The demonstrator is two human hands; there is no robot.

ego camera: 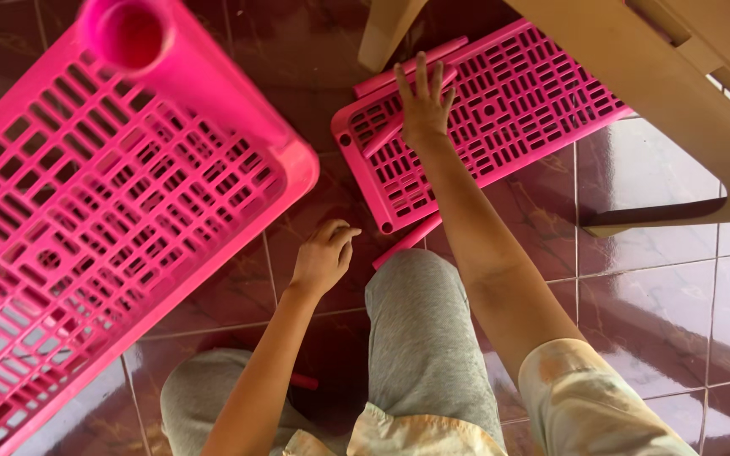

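My right hand (422, 103) reaches forward with fingers spread onto a pink slotted plastic shelf panel (517, 101) lying flat on the floor, touching a pink tube (390, 135) that rests on the panel. My left hand (323, 256) hovers near the floor with fingers loosely curled, holding nothing that I can see. A larger pink slotted shelf panel (86, 228) stands tilted at the left, with a pink tube leg (171, 59) fitted in its near corner. Another pink tube (407, 241) lies on the floor beside my grey-trousered knee (420, 312).
A beige plastic chair (669, 76) stands over the far right, its leg (386, 29) just behind the flat panel. The floor is glossy dark red tile (652, 304). A small pink piece (303, 382) shows under my legs.
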